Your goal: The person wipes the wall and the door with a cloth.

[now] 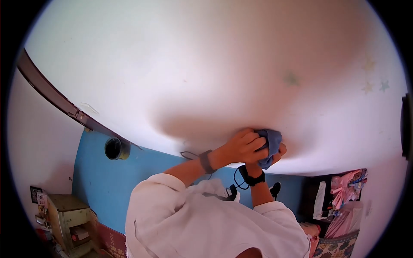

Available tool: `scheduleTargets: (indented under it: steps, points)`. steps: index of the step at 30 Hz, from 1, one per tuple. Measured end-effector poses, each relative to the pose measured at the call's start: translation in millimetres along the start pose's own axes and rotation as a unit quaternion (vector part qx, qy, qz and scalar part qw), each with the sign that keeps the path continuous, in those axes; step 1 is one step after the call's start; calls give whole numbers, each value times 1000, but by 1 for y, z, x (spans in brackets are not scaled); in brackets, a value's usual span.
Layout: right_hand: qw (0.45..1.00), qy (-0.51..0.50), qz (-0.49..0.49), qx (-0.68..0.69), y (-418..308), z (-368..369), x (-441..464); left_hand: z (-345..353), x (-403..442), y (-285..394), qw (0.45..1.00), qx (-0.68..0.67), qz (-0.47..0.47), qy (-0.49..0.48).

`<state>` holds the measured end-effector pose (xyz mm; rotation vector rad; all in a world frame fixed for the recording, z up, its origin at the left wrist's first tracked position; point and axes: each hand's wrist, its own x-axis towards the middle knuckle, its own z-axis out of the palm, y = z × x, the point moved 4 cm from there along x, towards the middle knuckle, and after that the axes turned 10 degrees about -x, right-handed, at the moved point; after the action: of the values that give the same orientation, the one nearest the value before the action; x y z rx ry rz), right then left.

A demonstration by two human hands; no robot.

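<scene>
A bunched dark blue cloth (269,145) is held between both hands, just in front of the white wall (206,103). My left hand (244,147) has its fingers curled over the cloth's left side. From below and to the right, my right hand (278,155) grips the same cloth, its palm partly hidden behind it. Whether the cloth touches the wall I cannot tell. Each wrist wears a dark band, and a black cable (239,179) loops beside the right one.
A dark bucket (116,149) stands on the blue floor (99,180) by the brown door frame (56,94). At lower left is a wooden cabinet (69,210). Pink clothes (344,189) hang at the right. Faint star marks (292,78) show on the wall.
</scene>
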<state>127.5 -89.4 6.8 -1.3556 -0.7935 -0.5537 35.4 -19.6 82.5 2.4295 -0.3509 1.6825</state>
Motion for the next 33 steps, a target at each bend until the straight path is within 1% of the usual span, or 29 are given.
scheduleTargets:
  steps: [2, 3, 4, 5, 8, 10, 13, 15, 16, 18, 20, 21, 24, 26, 30, 33]
  points:
    - [999, -24, -22, 25, -38, 21, 14, -32, 5, -8, 999, 8, -33, 29]
    - [997, -48, -61, 22, -58, 33, 23, -51, 10, -11, 998, 18, -44, 45]
    - [991, -71, -114, 8, -80, 42, 33, -75, 26, -12, 996, 40, -43, 63]
    - [973, -95, -207, -41, -102, 52, 42, -97, 38, -14, 994, 60, -41, 81]
    - [965, -116, -235, -3, -138, 85, 47, -147, 49, -24, 983, 95, -83, 131]
    - [962, -129, -241, -2, -154, 98, 45, -162, 44, -34, 969, 52, -193, 143]
    - [955, -137, -263, 2, -162, 112, 37, -170, 32, -46, 935, 0, -303, 186]
    - [952, -140, -271, 1, -160, 115, 26, -167, 3, -47, 924, -27, -338, 179]
    - [951, -141, -275, -1, -158, 116, 20, -160, -27, -48, 926, -38, -342, 155]
    - [950, -153, -272, -2, -148, 116, 7, -158, -46, -51, 929, -23, -342, 141]
    - [947, -171, -270, -12, -139, 114, -4, -154, -50, -48, 925, 30, -343, 160]
    - [945, -185, -269, -21, -134, 112, -9, -147, -73, -54, 900, -85, -408, 127]
    - [936, -239, -260, -9, -115, 107, -26, -134, -82, -33, 955, 65, -268, 113]
    - [945, -222, -239, -16, -107, 103, -38, -127, -94, -30, 948, 53, -297, 103]
    - [939, -244, -237, -51, -108, 103, -47, -123, -120, -29, 932, 40, -356, 58]
    - [947, -246, -201, -35, -106, 105, -52, -126, -119, -30, 936, 56, -346, 20]
